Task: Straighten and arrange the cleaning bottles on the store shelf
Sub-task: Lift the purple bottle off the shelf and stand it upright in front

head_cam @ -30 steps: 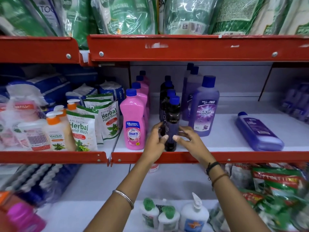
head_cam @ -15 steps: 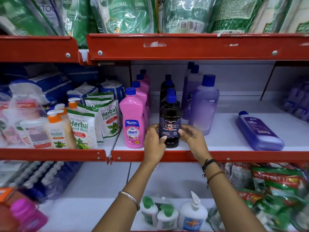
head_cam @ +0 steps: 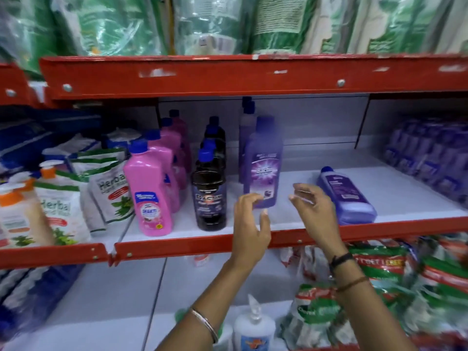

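Purple, upright and a little blurred, the front lavender bottle (head_cam: 263, 168) stands mid-shelf right of the black bottle (head_cam: 209, 198), with the left hand (head_cam: 250, 224) and right hand (head_cam: 314, 211) on either side of its base, fingers spread and curled around nothing, the left fingertips just at its lower corner. Nudged high on its body, it could tip back into the 2 purple bottles behind (head_cam: 247, 138). The lying bottle (head_cam: 345, 196) sits near the red shelf lip (head_cam: 177, 249); a careless right wrist could knock it off.
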`<state>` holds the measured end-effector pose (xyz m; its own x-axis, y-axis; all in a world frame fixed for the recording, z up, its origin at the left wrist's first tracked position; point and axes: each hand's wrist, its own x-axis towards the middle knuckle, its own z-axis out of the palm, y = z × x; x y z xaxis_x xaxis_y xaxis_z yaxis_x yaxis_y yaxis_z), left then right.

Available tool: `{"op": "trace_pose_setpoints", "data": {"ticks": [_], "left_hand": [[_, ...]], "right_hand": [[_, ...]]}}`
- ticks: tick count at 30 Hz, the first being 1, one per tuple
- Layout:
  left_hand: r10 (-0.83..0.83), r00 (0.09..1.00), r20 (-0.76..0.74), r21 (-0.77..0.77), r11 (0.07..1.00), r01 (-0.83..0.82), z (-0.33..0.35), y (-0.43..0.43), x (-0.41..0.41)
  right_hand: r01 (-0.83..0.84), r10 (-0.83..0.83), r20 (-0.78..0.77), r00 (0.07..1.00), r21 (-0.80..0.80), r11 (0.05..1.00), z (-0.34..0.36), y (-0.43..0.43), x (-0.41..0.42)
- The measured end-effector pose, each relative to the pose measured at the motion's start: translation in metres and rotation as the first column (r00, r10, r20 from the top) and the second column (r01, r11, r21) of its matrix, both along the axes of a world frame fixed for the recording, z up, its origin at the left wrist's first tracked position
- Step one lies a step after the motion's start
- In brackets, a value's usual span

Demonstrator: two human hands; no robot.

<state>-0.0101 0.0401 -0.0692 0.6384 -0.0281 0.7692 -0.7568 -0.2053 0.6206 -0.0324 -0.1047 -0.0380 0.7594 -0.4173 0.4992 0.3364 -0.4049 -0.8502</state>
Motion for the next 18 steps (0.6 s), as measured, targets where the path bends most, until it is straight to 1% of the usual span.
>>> {"op": "trace_pose_setpoints", "data": {"ticks": [2,4,7,9,12,14,16,18], "left_hand": [[-0.155,0.984,-0.085,-0.016,0.988,0.154,0.008,-0.033,0.000],[-0.227,0.956,-0.188,-0.003,0.973,0.230,0.014,-0.067,0.004],[-0.198,0.891,-0.409,0.143,0.950,0.277,0.018,-0.118,0.018],[-0.151,0.825,-0.545,0.252,0.909,0.332,0.021,-0.148,0.025],[-0.036,0.757,-0.652,0.414,0.820,0.396,0.021,-0.177,0.030],[0.001,0.725,-0.689,0.454,0.780,0.430,0.020,-0.188,0.032],[-0.016,0.689,-0.724,0.404,0.800,0.443,0.015,-0.192,0.039],[-0.080,0.626,-0.775,0.282,0.844,0.457,0.012,-0.190,0.044]], "right_hand": [[0.127,-0.130,-0.023,0.991,-0.100,0.987,0.008,-0.043,-0.002],[0.245,-0.258,-0.057,0.964,-0.175,0.954,0.012,-0.085,-0.002],[0.318,-0.361,-0.178,0.916,-0.227,0.920,0.009,-0.132,0.003],[0.340,-0.388,-0.287,0.876,-0.204,0.918,-0.001,-0.151,0.010],[0.337,-0.373,-0.388,0.843,-0.159,0.928,-0.013,-0.160,0.015],[0.310,-0.327,-0.423,0.845,-0.111,0.944,-0.013,-0.166,0.016],[0.302,-0.282,-0.462,0.841,-0.033,0.953,-0.013,-0.175,0.019],[0.276,-0.190,-0.487,0.853,0.112,0.955,-0.014,-0.181,0.022]]}}
